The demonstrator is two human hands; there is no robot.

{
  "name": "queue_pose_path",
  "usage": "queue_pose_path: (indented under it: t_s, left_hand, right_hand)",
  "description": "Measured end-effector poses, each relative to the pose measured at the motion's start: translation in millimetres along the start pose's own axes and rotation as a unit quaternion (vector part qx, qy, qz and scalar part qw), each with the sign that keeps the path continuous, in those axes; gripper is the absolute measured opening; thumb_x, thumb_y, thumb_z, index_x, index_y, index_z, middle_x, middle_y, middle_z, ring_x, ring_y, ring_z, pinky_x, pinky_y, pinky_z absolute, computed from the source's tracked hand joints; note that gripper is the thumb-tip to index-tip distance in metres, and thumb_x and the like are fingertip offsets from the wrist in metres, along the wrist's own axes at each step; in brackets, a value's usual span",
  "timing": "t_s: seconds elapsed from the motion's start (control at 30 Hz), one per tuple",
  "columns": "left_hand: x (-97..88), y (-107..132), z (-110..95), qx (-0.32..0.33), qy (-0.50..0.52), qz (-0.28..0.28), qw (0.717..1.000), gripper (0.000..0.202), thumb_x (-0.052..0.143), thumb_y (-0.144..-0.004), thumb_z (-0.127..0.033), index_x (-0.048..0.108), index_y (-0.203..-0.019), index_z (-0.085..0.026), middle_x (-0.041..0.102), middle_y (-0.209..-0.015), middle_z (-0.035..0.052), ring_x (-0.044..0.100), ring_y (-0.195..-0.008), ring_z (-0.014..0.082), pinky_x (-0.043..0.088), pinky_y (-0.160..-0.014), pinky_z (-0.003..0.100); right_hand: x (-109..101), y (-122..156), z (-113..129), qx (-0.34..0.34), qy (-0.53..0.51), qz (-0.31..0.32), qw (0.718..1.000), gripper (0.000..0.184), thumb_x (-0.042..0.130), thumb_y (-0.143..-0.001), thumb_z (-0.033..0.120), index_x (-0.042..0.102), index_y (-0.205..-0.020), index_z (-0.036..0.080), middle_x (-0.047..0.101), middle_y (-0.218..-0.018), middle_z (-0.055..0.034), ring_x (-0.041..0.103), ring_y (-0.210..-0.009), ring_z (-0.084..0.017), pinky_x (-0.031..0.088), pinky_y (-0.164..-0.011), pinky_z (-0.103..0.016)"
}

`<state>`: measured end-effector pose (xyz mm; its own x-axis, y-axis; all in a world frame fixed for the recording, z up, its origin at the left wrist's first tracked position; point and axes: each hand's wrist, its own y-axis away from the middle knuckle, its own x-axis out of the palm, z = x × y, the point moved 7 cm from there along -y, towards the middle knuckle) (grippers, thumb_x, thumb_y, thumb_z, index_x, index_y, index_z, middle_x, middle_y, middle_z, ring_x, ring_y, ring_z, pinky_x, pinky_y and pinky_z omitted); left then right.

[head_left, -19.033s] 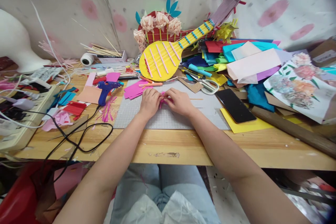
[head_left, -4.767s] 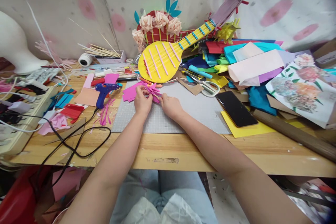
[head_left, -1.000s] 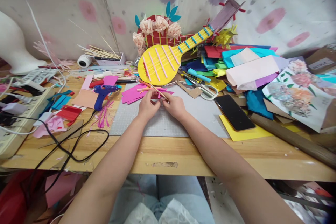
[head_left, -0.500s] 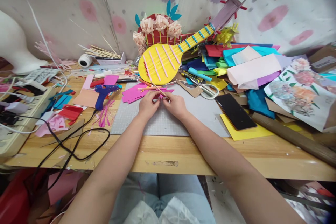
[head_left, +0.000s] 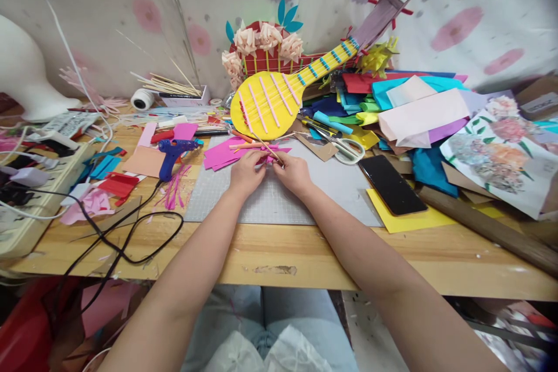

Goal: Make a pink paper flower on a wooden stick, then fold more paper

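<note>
On the grey cutting mat (head_left: 279,197) at the middle of the surface (head_left: 305,256), your left hand (head_left: 246,171) and right hand (head_left: 294,173) meet, both pinching a small pink paper piece (head_left: 265,158) on a thin wooden stick (head_left: 267,150) that slants toward 11 o'clock. Magenta paper sheets (head_left: 220,154) lie just beyond your fingers, a blue glue gun (head_left: 173,154) at 10 o'clock, a black phone (head_left: 391,185) at 3 o'clock, scissors (head_left: 344,148) at 2 o'clock

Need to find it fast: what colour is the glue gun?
Blue, the glue gun, clearest in the head view.
</note>
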<state>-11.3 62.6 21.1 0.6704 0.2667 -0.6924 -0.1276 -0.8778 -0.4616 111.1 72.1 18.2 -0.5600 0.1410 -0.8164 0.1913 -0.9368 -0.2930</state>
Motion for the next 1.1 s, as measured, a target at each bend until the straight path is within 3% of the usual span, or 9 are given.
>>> queue_pose_path:
  t_s: [0.23,0.5,0.7,1.1]
  left_hand:
    - [0.6,-0.3,-0.4,0.021,-0.002,0.001,1.0,0.035,0.051,-0.073,-0.009,0.06,-0.103,-0.023,0.063,-0.107,0.0032,0.056,-0.103,0.0178,0.044,-0.089,0.031]
    - [-3.1,-0.1,-1.7,0.004,-0.018,-0.018,1.0,0.03,0.05,-0.074,-0.011,0.062,-0.099,-0.023,0.063,-0.104,0.0034,0.056,-0.101,0.0174,0.045,-0.086,0.03]
    - [-6.2,-0.5,-6.4,0.039,-0.014,-0.041,0.998,0.027,0.046,-0.077,-0.011,0.062,-0.097,-0.02,0.064,-0.102,0.0041,0.056,-0.1,0.0159,0.044,-0.087,0.028]
    - [-2.7,0.9,-0.2,-0.023,-0.036,-0.021,0.999,0.025,0.045,-0.077,-0.015,0.053,-0.1,-0.02,0.066,-0.092,0.0009,0.06,-0.076,0.0148,0.044,-0.066,0.026]
  right_hand:
    - [0.8,-0.6,0.4,0.002,0.006,0.002,1.0,0.034,0.045,-0.08,0.026,0.061,-0.11,0.026,0.069,-0.095,-0.0001,0.062,-0.084,-0.017,0.042,-0.073,-0.025]
    - [4.6,-0.7,0.7,-0.015,0.034,0.003,0.999,0.036,0.044,-0.081,0.028,0.06,-0.113,0.026,0.07,-0.087,-0.001,0.062,-0.077,-0.017,0.043,-0.07,-0.026]
    - [5.7,-0.8,1.6,-0.023,0.054,0.014,0.998,0.038,0.04,-0.084,0.027,0.058,-0.116,0.026,0.07,-0.092,-0.0026,0.062,-0.079,-0.018,0.042,-0.07,-0.026]
    - [9.4,-1.4,2.2,-0.018,0.075,0.067,0.995,0.033,0.032,-0.089,0.027,0.056,-0.111,0.023,0.069,-0.091,-0.0039,0.061,-0.079,-0.018,0.035,-0.064,-0.025]
